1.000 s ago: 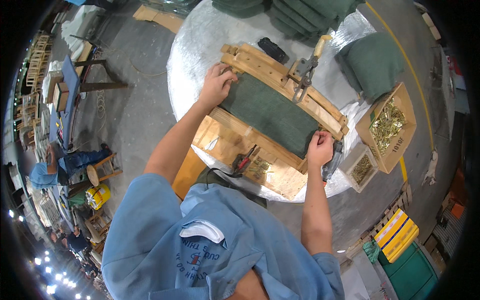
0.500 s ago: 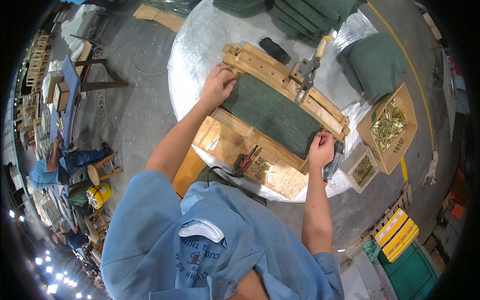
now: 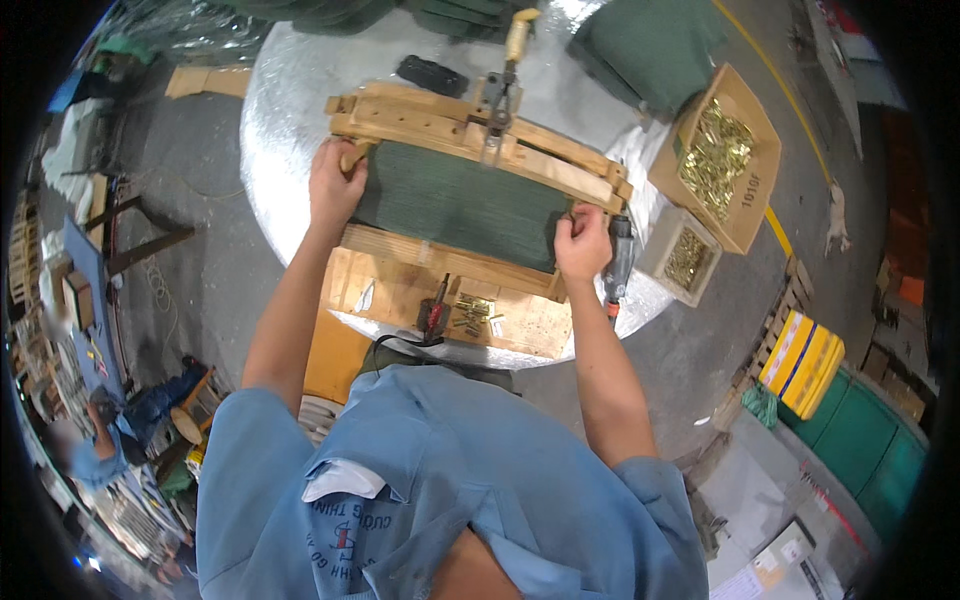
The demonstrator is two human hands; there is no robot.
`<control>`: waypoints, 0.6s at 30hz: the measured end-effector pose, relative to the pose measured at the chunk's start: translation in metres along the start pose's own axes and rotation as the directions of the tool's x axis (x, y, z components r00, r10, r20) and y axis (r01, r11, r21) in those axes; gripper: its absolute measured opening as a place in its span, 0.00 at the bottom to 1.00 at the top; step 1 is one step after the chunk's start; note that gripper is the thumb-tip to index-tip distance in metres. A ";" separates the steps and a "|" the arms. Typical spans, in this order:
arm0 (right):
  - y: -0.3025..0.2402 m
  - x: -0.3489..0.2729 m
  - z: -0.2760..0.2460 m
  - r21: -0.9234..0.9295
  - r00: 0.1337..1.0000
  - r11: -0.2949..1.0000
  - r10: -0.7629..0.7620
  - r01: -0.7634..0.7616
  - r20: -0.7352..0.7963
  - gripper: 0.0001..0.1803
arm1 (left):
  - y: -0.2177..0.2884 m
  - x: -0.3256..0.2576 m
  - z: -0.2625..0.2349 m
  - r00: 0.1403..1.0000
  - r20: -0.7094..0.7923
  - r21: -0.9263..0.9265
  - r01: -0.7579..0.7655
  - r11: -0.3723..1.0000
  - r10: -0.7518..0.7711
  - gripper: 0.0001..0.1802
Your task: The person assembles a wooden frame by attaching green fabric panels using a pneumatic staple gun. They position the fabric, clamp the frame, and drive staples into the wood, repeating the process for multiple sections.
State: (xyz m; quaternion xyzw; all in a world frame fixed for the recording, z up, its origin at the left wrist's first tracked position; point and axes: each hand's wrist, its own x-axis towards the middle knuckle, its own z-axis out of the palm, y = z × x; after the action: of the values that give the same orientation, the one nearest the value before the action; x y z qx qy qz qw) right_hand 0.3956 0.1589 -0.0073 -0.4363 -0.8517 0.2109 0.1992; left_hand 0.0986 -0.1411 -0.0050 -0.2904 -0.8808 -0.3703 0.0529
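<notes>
A dark green fabric-like panel (image 3: 460, 205) lies in a wooden jig, between its back rail (image 3: 420, 132) and front rail (image 3: 470, 262). At the panel's left end, my left hand (image 3: 336, 188) is closed, thumb and fingers bent around a small yellowish piece (image 3: 354, 156) whose kind I cannot make out. My right hand (image 3: 583, 245) is closed in a pinch at the right end; whatever it holds is hidden by the fingers. A metal toggle clamp (image 3: 496, 105) with a pale handle rises from the back rail.
A wooden board (image 3: 535, 325) bears a red-black tool (image 3: 434, 312) and several brass-coloured pieces (image 3: 476, 312). Right of the jig are a power driver (image 3: 619, 262), a bin of small hardware (image 3: 690, 255) and a carton of brass-coloured fittings (image 3: 720, 150). Green cushions (image 3: 645, 50) lie behind.
My view has turned, so the jig now appears further left and more level. Both hands remain at the panel's two ends, closed as before.
</notes>
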 end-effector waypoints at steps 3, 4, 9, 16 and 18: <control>-0.004 0.000 -0.005 0.024 0.996 0.997 0.076 -0.077 0.036 0.11 | 0.003 0.001 0.000 1.000 0.020 0.001 -0.004 1.000 0.004 0.13; -0.004 -0.001 -0.006 0.021 0.996 0.997 0.075 -0.076 0.036 0.11 | 0.004 0.001 0.000 1.000 0.018 0.001 -0.016 1.000 0.015 0.13; -0.005 -0.003 -0.006 0.008 0.996 0.997 0.074 -0.074 0.041 0.11 | 0.008 0.001 -0.003 1.000 0.025 0.008 -0.006 1.000 0.006 0.13; 0.000 -0.002 -0.010 0.005 0.997 0.997 0.079 -0.080 0.022 0.13 | 0.020 0.001 0.000 0.996 0.050 0.008 0.071 0.997 -0.071 0.11; 0.002 -0.004 -0.010 0.073 0.997 0.994 0.079 -0.079 -0.002 0.14 | 0.020 -0.003 -0.001 0.996 0.059 -0.019 0.070 0.997 -0.068 0.10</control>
State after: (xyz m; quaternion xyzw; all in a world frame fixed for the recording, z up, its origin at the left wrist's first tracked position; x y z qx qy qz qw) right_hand 0.4040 0.1585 -0.0001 -0.4625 -0.8251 0.2485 0.2087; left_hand 0.1121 -0.1323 0.0072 -0.2710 -0.8874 -0.3727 0.0114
